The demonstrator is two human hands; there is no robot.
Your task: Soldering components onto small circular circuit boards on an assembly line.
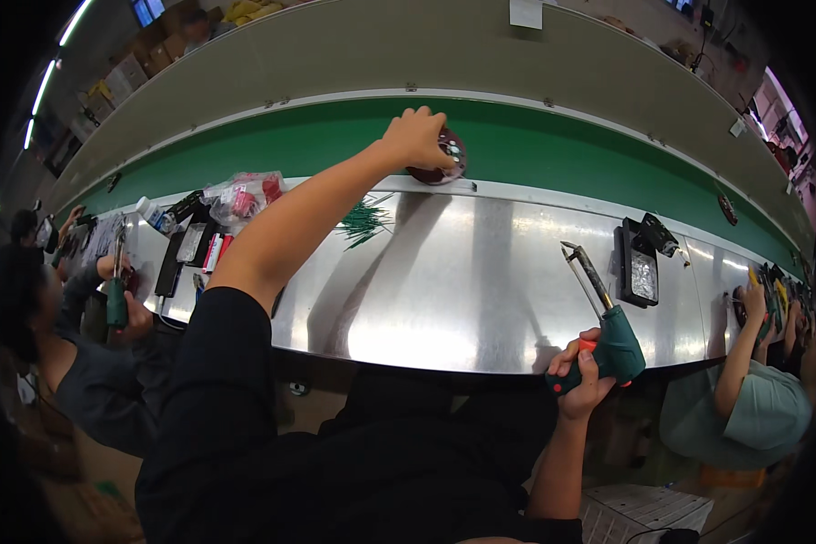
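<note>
Stretched far forward, my left hand grips a round dark-red circuit board with small pale parts on it. The board is at the border of the green belt and the metal bench; my fingers cover part of it. At the bench's near edge on the right, my right hand is closed round the handle of a green soldering gun. The gun's metal tip and feed tube point up and away over the bench. A bunch of green wires lies beyond my left forearm.
Right of the soldering gun stands a black tray with a silvery inside. Plastic bags, a white bottle and marker pens crowd the left. Co-workers sit on both sides. A long panel rises behind the belt.
</note>
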